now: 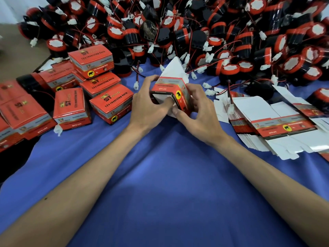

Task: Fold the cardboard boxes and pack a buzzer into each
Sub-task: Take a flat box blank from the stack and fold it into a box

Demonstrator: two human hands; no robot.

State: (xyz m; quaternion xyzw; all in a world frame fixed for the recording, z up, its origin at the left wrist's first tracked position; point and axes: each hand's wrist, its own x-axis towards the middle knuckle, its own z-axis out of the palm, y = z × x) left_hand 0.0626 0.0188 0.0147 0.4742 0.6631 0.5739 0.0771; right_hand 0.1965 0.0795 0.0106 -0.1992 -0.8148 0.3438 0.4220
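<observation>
1. The half-folded box (175, 90) is between my two hands, just over the middle of the blue-covered worktop (169, 184). Its white flap stands up on the far side.
2. My left hand (149, 106) grips the box's left side, with one finger pressing on the white flap at the near end.
3. My right hand (197, 107) clasps the right side, fingers curled round it.
4. Closed boxes (71, 107) are piled at my left, and flat boxes (277, 125) are stacked at my right.
5. A heap of buzzers (195, 32) with red and black wires fills the far side.
</observation>
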